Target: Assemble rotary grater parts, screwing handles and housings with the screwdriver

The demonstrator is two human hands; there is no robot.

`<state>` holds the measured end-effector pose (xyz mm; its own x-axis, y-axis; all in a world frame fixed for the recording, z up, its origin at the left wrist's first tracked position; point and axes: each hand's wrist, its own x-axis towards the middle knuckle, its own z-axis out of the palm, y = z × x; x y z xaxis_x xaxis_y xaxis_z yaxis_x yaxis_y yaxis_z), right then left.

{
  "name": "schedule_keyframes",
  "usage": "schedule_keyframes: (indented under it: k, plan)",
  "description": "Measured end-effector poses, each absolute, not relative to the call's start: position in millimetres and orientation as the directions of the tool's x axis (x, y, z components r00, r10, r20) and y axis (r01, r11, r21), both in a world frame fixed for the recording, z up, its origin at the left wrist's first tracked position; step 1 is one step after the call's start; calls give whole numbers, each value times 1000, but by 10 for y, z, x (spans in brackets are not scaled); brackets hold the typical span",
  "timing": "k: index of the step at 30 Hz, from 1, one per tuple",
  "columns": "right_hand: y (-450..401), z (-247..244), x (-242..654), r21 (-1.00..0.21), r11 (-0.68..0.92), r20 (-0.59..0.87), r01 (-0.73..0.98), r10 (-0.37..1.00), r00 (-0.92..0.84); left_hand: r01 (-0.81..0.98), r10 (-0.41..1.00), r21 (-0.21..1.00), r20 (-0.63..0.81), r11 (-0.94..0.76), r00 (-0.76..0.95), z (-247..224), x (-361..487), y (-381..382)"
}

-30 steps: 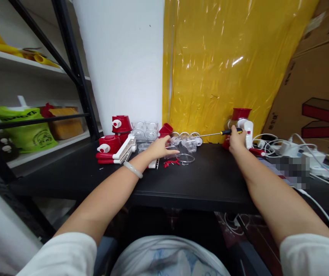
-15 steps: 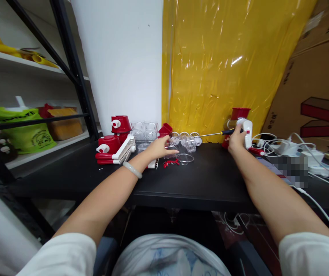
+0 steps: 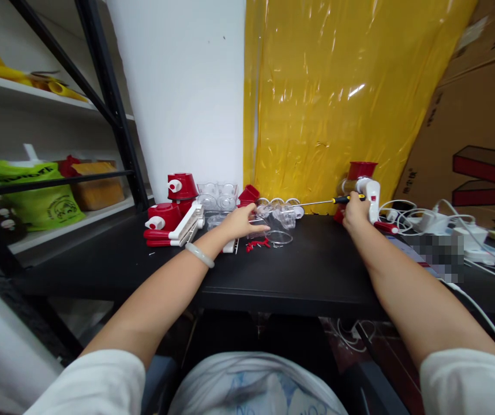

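Observation:
My right hand (image 3: 355, 213) is closed around the black-and-yellow handle of a screwdriver (image 3: 317, 203). Its thin metal shaft points left, level, toward a cluster of clear plastic parts (image 3: 285, 215). At that cluster, my left hand (image 3: 241, 222) is curled with thumb and finger around a clear plastic part (image 3: 257, 229), mostly hidden by the hand. Just in front lie small red pieces (image 3: 258, 245) and a clear ring (image 3: 279, 237). Behind the right hand stands a red-and-white hand-crank device (image 3: 372, 199) with a red cup on top.
Red housings (image 3: 182, 187) and white-and-red crank handles (image 3: 189, 225) sit to the left on the black table (image 3: 239, 282). Clear cups (image 3: 217, 196) stand behind my left hand. White cables and chargers (image 3: 433, 222) crowd the right side. A shelf rack (image 3: 122, 138) borders the left.
The fingers of my right hand have shifted on the screwdriver, and more of its handle shows. My left hand stays in place.

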<state>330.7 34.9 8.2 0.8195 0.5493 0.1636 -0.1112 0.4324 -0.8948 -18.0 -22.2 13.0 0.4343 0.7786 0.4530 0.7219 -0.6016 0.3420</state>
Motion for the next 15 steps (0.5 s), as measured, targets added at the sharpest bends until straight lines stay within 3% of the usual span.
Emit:
schedule_keyframes:
  k: [8, 15]
  plan:
    - [349, 32, 3420, -920, 383, 272, 76, 488, 830, 713, 776, 353, 459, -606, 433, 122, -183, -215]
    - [506, -39, 3567, -901, 420, 318, 103, 481, 817, 730, 786, 345, 451, -590, 423, 125, -182, -215]
